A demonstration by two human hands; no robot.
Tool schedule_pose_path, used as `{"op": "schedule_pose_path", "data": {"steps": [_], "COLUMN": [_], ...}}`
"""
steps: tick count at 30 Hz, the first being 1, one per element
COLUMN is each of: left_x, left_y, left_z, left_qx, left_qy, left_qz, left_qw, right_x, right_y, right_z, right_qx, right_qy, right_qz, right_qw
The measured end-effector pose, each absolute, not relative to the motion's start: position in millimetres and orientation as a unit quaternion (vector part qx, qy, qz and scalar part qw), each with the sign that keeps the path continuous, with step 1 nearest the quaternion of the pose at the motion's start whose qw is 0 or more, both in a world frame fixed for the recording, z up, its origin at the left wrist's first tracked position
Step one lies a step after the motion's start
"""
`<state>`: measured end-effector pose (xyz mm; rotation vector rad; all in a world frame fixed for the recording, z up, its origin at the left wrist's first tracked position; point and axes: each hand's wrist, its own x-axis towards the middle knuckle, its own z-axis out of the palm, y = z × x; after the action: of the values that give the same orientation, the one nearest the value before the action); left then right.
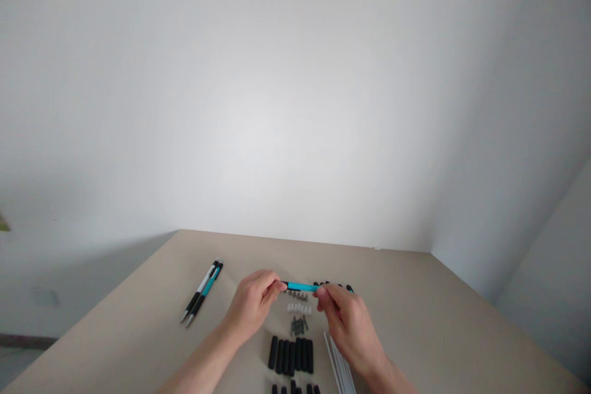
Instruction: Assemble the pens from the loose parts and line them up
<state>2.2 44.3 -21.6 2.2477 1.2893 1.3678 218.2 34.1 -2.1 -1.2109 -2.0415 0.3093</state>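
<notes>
Pressure applied unevenly by my left hand (253, 303) and right hand (345, 321), both pinching a slim turquoise-and-black plastic pen barrel (302, 287) over the beige surface (406, 308), could make it slip and scatter the small white plastic pieces (299, 309).

Behind a flat, matte beige table (124, 345) rises a plain, smooth, off-white wall (277, 104), lit brightest in a soft patch near the middle and greyer towards the sides. A blurred grey shadow (115, 265) spreads over it left of the table. Low at left, a dark grey-brown skirting strip (28, 341) borders a sliver of grey floor (13, 368)
</notes>
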Motion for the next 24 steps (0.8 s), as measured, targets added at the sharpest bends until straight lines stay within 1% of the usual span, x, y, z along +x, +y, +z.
{"op": "schedule_pose_path", "data": {"steps": [6, 10, 16, 24], "left_x": [3.2, 3.0, 2.2, 1.9], "left_y": [42.6, 43.2, 44.6, 43.3], "left_z": [-17.8, -19.5, -21.3, -22.0], "left_qx": [0.771, 0.771, 0.770, 0.766], "left_qy": [0.420, 0.423, 0.425, 0.441], "left_qz": [0.466, 0.463, 0.458, 0.438], "left_qw": [0.106, 0.116, 0.129, 0.165], "right_x": [216.8, 217.0, 217.3, 217.3], "right_y": [32.9, 32.2, 29.9, 30.8], "right_z": [-2.1, -1.2, 0.9, 0.6], "right_qx": [-0.449, -0.434, -0.447, -0.426], "right_qy": [-0.791, -0.789, -0.796, -0.802], "right_qz": [0.124, 0.162, 0.139, 0.158], "right_qw": [0.397, 0.404, 0.384, 0.387]}}
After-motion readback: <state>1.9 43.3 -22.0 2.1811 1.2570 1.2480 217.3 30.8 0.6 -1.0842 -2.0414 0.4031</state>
